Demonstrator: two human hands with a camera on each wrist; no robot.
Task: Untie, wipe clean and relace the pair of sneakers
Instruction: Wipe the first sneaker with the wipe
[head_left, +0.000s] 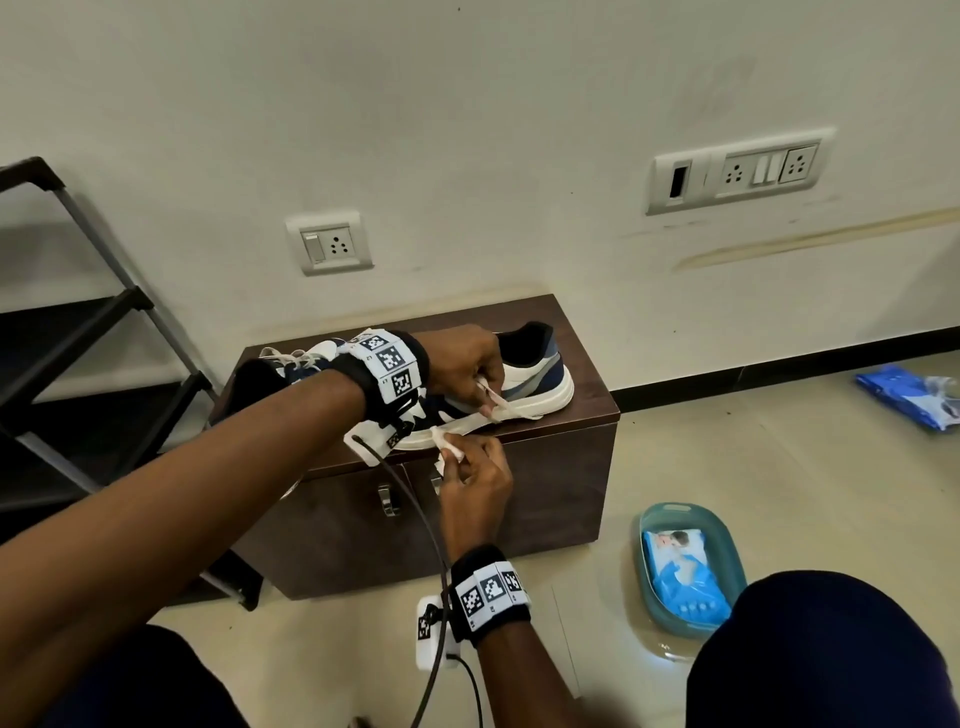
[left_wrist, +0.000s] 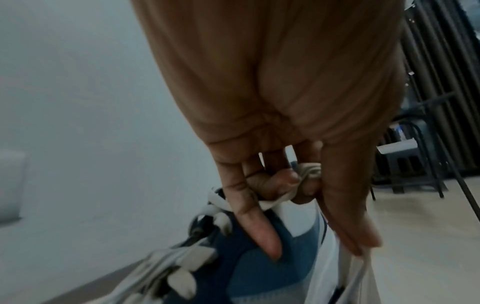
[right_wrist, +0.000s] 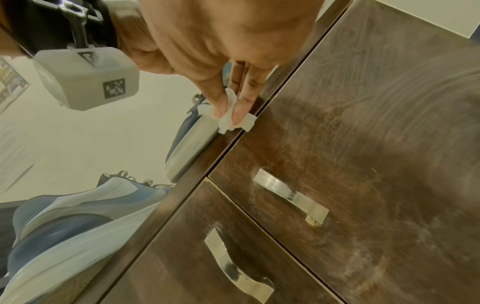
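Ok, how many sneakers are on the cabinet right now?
2. One sneaker lies under the left hand near the front edge; the other sneaker sits behind the left forearm, toward the cabinet's left end, partly hidden.

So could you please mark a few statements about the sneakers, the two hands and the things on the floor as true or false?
1. Both sneakers sit on the brown cabinet. True.
2. The right hand holds a brush. False: it pinches a white wipe against the near sneaker's sole edge.
3. The left hand grips the lace of the near sneaker. True.
4. The teal basin stands on the cabinet. False: it is on the floor, with a blue wipes pack inside.
5. The far sneaker has no laces. False: its laces are threaded.
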